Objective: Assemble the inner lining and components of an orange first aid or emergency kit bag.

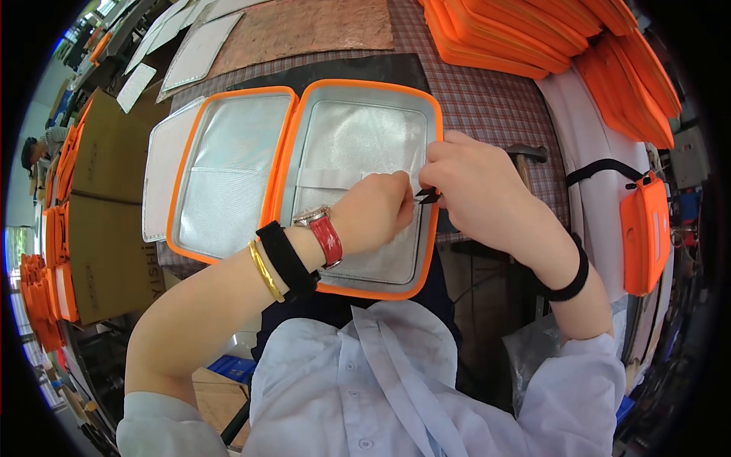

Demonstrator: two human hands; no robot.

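Observation:
An orange-edged zip case (365, 126) lies open like a book, its silver-grey lining facing up. Its right half is under my hands, and a pale strap (329, 177) runs across the lining there. My left hand (373, 209) reaches over this half with its fingertips pinched together near the right inner edge; whatever they grip is too small to make out. Close beside them, my right hand (476, 183) is closed around small black thread snips (429, 196), whose dark tips point toward my left fingers. The snips' handle is mostly hidden in my palm.
Stacked orange cases (487, 38) fill the far right of the checked tablecloth (487, 107). A hammer (529, 152) lies right of my right hand. White panels (202, 49) and a brown board (304, 30) lie at the far left; a cardboard box (114, 213) stands left.

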